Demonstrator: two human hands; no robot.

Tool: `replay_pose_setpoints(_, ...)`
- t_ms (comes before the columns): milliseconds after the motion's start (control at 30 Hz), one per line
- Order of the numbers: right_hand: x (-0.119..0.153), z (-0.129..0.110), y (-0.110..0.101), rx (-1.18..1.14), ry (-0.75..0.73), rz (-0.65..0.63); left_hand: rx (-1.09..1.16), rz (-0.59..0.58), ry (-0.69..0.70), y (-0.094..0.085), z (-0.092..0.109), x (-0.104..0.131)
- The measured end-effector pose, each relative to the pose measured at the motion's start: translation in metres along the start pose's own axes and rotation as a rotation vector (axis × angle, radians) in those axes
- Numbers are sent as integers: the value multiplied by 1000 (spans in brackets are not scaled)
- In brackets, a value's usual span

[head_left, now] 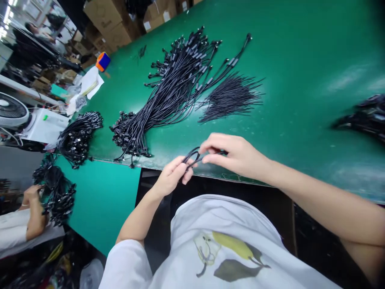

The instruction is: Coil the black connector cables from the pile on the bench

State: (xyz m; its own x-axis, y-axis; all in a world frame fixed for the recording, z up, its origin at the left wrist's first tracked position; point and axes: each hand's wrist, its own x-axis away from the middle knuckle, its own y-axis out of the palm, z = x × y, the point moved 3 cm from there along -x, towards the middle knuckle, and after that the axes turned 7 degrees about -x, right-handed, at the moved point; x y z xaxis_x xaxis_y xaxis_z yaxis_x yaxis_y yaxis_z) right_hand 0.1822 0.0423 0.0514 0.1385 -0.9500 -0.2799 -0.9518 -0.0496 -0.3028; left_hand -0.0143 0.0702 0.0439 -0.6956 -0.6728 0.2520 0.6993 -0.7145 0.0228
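A black cable (192,154), bent into a small loop, is held between my two hands over the table's front edge. My left hand (174,173) is closed round the lower left side of the loop. On the other side my right hand (230,154) pinches the cable between thumb and fingers. Beyond them lies a large bundle of black cables (168,88) with connectors at both ends. Just right of that bundle is a pile of thin black ties (230,98), spread out flat.
The green table (300,60) carries an orange and blue object (103,62) at the far left. A smaller cable bundle (78,136) lies near a white fan (13,110). At left, a co-worker's hand (32,194) is by more cables. Blurred dark items (367,118) lie at right.
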Motion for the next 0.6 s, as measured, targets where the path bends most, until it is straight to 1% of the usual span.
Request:
replay_pose_setpoints(33, 1, 9, 3, -155, 67, 87, 68, 29, 4, 1, 0, -1)
replay_pose_setpoints(67, 3, 19, 11, -307, 141, 136, 126, 54, 4, 2, 0, -3)
replay_pose_setpoints(100, 7, 27, 21, -451, 222, 152, 172, 69, -7, 4, -2, -6)
replay_pose_setpoints(167, 16, 37, 44, -697, 371, 134, 219, 79, -39, 9, -10, -12)
replay_pose_setpoints(200, 20, 38, 53, -799, 424, 141, 217, 89, -50, 12, -17, -15)
replay_pose_setpoints(233, 23, 37, 58, -892, 454, 176, 197, 108, -48, 15, -25, -17)
replay_pose_setpoints(300, 26, 29, 62, -1048, 464, 265, 119, 158, -5, 19, -41, -19)
replay_pose_setpoints(333, 26, 24, 63, -1105, 464, 277, 69, 177, 23, 21, -48, -19)
replay_pose_setpoints(367, 26, 19, 64, -1141, 468, 279, 19, 177, 46, 24, -54, -18)
replay_pose_setpoints(433, 25, 13, 67, -1134, 478, 311, -88, 126, 50, 28, -61, -14)
replay_pose_setpoints(533, 30, 12, 74, -951, 490, 386, -288, 13, -80, 32, -59, -8)
replay_pose_setpoints(600, 34, 14, 80, -880, 503, 378, -373, -46, -178, 34, -53, -3)
